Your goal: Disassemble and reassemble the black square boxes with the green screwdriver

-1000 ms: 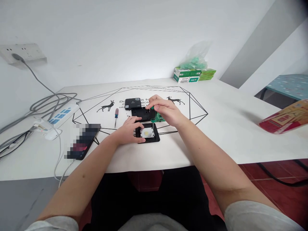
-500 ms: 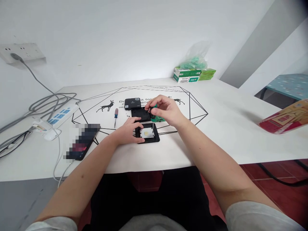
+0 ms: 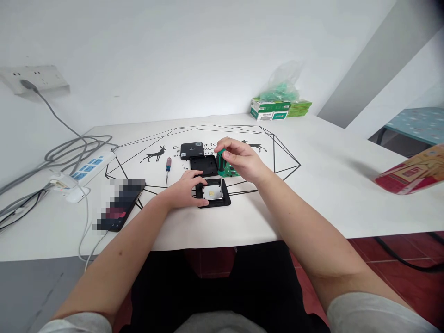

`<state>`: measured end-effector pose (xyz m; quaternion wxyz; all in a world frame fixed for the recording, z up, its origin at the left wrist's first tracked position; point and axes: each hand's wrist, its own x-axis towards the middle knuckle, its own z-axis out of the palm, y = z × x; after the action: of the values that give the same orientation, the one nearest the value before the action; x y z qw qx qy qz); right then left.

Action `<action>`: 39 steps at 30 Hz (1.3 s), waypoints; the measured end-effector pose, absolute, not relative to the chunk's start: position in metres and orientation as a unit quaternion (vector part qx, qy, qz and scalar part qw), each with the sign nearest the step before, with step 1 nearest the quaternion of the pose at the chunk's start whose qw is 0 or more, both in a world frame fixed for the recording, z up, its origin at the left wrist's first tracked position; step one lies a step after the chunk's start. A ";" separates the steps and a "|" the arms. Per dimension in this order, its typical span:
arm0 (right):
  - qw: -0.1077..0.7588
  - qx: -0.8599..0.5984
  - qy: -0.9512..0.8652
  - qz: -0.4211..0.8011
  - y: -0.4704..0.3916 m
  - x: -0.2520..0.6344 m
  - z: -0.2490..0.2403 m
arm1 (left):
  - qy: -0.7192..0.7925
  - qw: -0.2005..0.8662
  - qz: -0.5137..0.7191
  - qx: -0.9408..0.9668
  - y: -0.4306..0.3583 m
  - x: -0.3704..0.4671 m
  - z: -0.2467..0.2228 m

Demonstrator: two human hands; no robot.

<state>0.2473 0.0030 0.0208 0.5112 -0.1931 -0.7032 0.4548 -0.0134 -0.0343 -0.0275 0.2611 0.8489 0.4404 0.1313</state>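
Observation:
My right hand (image 3: 242,159) pinches the green-and-black handle of a screwdriver (image 3: 221,162), held upright. Its metal tip meets the right side of a silver metal plate (image 3: 213,192) inside a black plastic casing (image 3: 226,200). Spread over the casing's left side, the thumb and fingers of my left hand (image 3: 185,190) grip it against the table. Partly behind my right hand is a green circuit board (image 3: 231,170). An open black cover (image 3: 204,165) lies just beyond the casing, next to a black box-shaped device (image 3: 192,151) with labels.
A second screwdriver (image 3: 168,170) lies left of my hands, near several tiny dark pieces. Farther left are a phone (image 3: 128,203), a power strip (image 3: 90,171) and coiled cables. Green-and-white boxes (image 3: 270,108) stand against the wall. A red-and-yellow package (image 3: 409,171) is at the right.
The fingers of my right hand have shifted on the screwdriver handle, which now shows more fully. My left hand keeps its place on the casing. The view has shifted slightly.

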 end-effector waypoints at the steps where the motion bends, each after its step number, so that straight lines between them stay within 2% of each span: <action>1: 0.512 -0.191 -0.703 0.456 0.004 0.248 0.021 | 0.440 0.262 0.132 0.849 -0.034 -0.013 -0.028; 8: 0.506 -0.181 -0.653 0.534 -0.002 0.246 0.023 | 0.433 0.261 0.139 0.852 -0.033 -0.013 -0.027; 14: 0.529 -0.175 -0.650 0.517 -0.003 0.239 0.020 | 0.441 0.264 0.126 0.848 -0.033 -0.012 -0.026; 21: 0.517 -0.200 -0.646 0.526 -0.006 0.237 0.017 | 0.441 0.270 0.125 0.847 -0.034 -0.012 -0.024; 24: 0.529 -0.203 -0.662 0.491 -0.004 0.239 0.017 | 0.441 0.274 0.126 0.845 -0.033 -0.012 -0.024; 29: 0.563 -0.227 -0.726 0.323 0.003 0.246 0.020 | 0.444 0.272 0.123 0.845 -0.033 -0.012 -0.024; 31: 0.568 -0.231 -0.732 0.297 0.005 0.248 0.020 | 0.445 0.275 0.124 0.843 -0.033 -0.011 -0.023; 39: 0.589 -0.191 -0.679 0.394 0.003 0.240 0.014 | 0.444 0.275 0.131 0.843 -0.033 -0.012 -0.024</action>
<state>0.2402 0.0025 0.0144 0.5895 -0.1914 -0.6787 0.3940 -0.0118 -0.0332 -0.0241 0.2751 0.8428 0.4436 0.1311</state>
